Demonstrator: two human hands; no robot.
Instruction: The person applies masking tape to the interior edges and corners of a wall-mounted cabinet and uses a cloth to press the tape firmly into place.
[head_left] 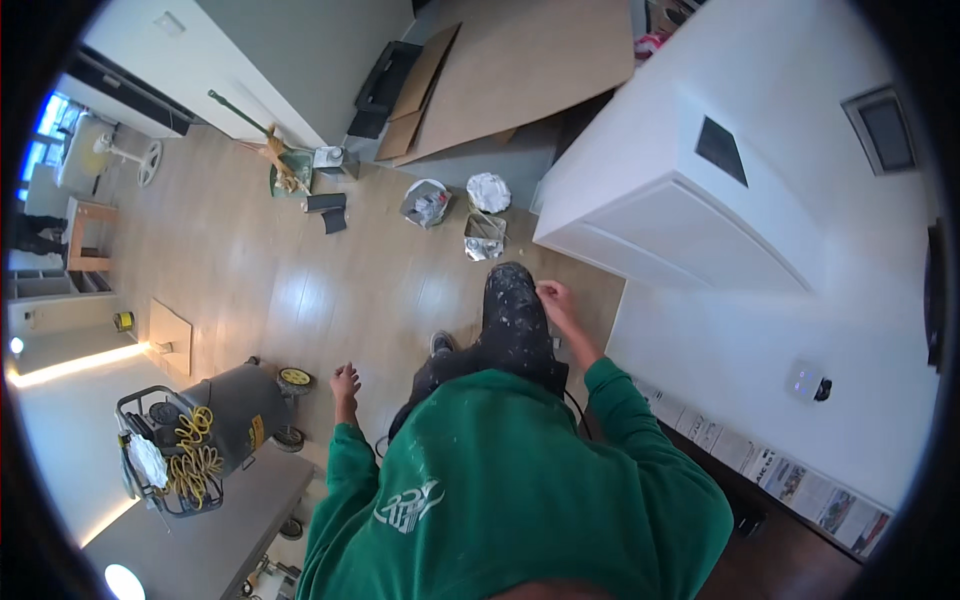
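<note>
Left hand: the left hand [345, 381] hangs free over the wooden floor [260, 280], fingers loosely curled and a little apart, holding nothing and touching nothing.
Right hand: the right hand [556, 300] rests against the raised knee [512, 290] of the paint-spattered dark trousers; the fingers are bent inward, nearly closed, and whether they pinch anything is too small to tell.
Sleeves: both arms wear a green sweatshirt [500, 480].
Near the left hand: a grey compressor [235, 410] with a yellow coiled hose [195, 450] stands just to its left on the floor.
Ahead of the knee: paint buckets [460, 210] sit on the floor near a white counter [680, 200].
</note>
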